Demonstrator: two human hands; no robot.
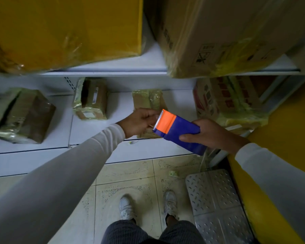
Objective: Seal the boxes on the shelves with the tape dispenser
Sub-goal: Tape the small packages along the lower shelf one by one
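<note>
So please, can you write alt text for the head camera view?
The right hand grips a blue and orange tape dispenser while the left hand pinches at its toothed end, over a small taped box on a white shelf.

Bare shelf (pixel 120 110) between 2 parcels (pixel 91 99) (pixel 149 100)

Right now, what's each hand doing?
Left hand: fingers curled at the tape dispenser's toothed edge; what it pinches is hidden.
Right hand: grips the tape dispenser.

Right hand (pixel 208 133) at 3 o'clock wrapped round a blue and orange tape dispenser (pixel 178 131), left hand (pixel 139 123) at centre with curled fingers at its serrated edge, taped box (pixel 148 101) just behind on the white shelf (pixel 60 131), more taped boxes at 9 and 2 o'clock, white shoes at 6 o'clock.
</note>
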